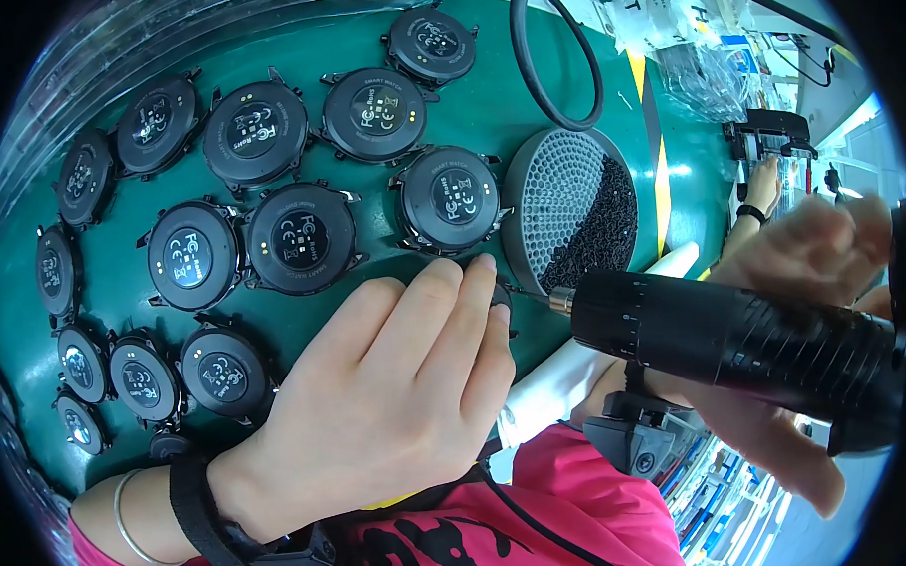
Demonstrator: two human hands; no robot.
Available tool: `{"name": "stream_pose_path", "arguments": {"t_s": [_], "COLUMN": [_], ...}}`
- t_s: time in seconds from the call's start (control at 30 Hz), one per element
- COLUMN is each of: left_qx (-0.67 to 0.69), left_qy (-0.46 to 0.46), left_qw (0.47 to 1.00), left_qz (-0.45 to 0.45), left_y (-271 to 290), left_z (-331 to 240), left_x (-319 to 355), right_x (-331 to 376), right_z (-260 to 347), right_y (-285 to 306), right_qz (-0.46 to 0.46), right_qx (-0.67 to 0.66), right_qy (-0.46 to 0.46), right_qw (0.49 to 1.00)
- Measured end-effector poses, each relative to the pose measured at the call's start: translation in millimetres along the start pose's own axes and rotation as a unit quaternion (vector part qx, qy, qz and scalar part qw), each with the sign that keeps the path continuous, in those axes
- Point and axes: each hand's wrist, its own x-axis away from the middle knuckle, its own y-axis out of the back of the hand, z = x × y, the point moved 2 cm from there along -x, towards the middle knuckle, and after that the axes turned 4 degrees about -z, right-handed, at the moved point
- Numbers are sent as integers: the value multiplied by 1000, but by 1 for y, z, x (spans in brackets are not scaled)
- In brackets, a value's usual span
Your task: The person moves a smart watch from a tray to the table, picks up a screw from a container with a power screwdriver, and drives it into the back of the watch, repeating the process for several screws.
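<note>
My left hand [396,365] lies palm down with its fingers curled over a round black smartwatch case [502,299], mostly hidden beneath them. Only a dark edge of that case shows by the fingertips. My right hand [742,418] is wrapped round a black electric screwdriver [714,334], which lies almost level and hides part of the palm. Its thin bit [528,293] points left and meets the case near my left fingertips. Just beyond, another smartwatch case [450,201] rests face down.
A round grey screw tray [529,181] with dimples holds a heap of tiny black screws [596,228]. Several face-down smartwatch cases [302,238] cover the green mat [372,241]. A black cable loop [595,73] hangs behind the tray. A co-worker's hand [764,187] shows at far right.
</note>
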Motion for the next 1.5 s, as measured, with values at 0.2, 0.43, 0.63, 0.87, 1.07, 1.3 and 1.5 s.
{"name": "stream_pose_path", "arguments": {"t_s": [0.2,0.43,0.63,0.87,1.07,1.3,1.5], "left_qx": [0,-4,6,4,6,11,13], "left_qy": [3,1,4,-4,-4,2,3], "left_qw": [1000,1000,1000,1000,1000,1000,1000], "left_qz": [0,-12,0,1,-11,-1,1], "left_y": [0,0,0,0,-1,-1,-1], "left_z": [1,0,0,1,1,1,0], "left_x": [1,0,1,2,2,2,2], "right_x": [3,2,4,-17,-17,-15,-11], "right_z": [-2,-3,-1,18,17,12,2], "right_y": [0,0,-8,-20,-21,-18,-13], "right_qz": [-12,21,39,144,138,129,123], "right_qx": [-24,-26,-8,88,81,75,71], "right_qy": [45,60,62,-156,-136,-111,-87], "right_qw": [999,998,997,973,978,983,986]}}
